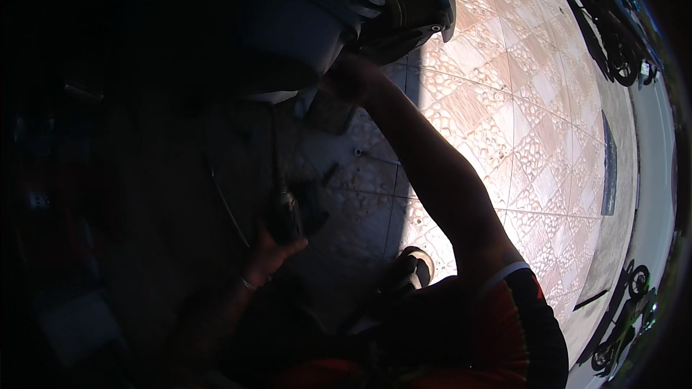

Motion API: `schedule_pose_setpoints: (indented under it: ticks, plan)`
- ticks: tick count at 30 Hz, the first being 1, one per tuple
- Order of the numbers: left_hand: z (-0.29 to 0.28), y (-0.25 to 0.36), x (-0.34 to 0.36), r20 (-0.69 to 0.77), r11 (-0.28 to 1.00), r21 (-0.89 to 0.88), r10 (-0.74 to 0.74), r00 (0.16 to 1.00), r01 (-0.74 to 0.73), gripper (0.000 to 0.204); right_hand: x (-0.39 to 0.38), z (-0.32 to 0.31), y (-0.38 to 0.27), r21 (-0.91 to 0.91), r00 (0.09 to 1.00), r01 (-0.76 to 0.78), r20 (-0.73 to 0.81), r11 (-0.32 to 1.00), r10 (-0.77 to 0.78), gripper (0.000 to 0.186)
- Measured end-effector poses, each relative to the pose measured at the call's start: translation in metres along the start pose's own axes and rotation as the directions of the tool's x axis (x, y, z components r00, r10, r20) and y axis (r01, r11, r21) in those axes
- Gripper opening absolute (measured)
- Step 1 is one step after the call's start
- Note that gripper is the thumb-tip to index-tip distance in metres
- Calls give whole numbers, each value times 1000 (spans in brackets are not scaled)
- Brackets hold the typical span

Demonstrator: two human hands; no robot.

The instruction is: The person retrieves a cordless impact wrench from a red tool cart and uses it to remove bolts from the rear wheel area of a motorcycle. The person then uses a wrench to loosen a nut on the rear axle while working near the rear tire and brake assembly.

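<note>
In deep shadow at the lower middle, my left hand (268,251) is closed around a dark hand tool. It looks like a cordless drill (287,215) with a long thin bit pointing away from me. My right arm reaches forward, and my right hand (352,79) is at the lower edge of a large dark body panel (288,43), apparently part of a motorcycle. That hand is dim and smeared, with its fingers hidden. Just below it is a dark flat piece (331,114), whose kind I cannot make out.
A thin pale cable (229,205) curves left of the tool. Patterned floor tiles (519,108) lie in bright sun to the right. A shoe (417,266) shows near my body. Parked motorcycles (621,57) stand along the far right. The left side is nearly black.
</note>
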State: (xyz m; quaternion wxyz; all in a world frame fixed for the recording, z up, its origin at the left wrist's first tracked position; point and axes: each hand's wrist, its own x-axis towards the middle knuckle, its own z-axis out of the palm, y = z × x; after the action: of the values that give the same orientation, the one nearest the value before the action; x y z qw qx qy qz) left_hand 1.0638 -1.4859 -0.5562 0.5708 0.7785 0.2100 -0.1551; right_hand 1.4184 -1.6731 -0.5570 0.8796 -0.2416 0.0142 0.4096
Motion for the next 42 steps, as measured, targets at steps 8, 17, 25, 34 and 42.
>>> schedule_pose_setpoints:
  ticks: [8, 17, 25, 34, 42]
  plan:
    - [-2, 13, -4, 65, 1000, 20, 17, 998, -19, 98, -18, 6, -6, -56, 1000, 21, 16, 998, -21, 37]
    - [4, 29, 1, 122, 999, 13, -43, 992, 41, 81, -12, 17, -2, -51, 998, -61, -2, 997, 61, 35]
    - [12, 39, -2, 66, 998, 50, 38, 997, -42, 72, -3, 16, -2, -53, 988, -101, -122, 993, 94, 38]
    - [11, 35, 1, 66, 998, 51, -28, 997, 25, 72, -5, 15, 0, -31, 994, -94, -58, 995, 92, 30]
    - [7, 30, 3, 101, 999, 44, -19, 995, 14, 70, 5, 14, 4, -28, 987, -131, -95, 991, 128, 27]
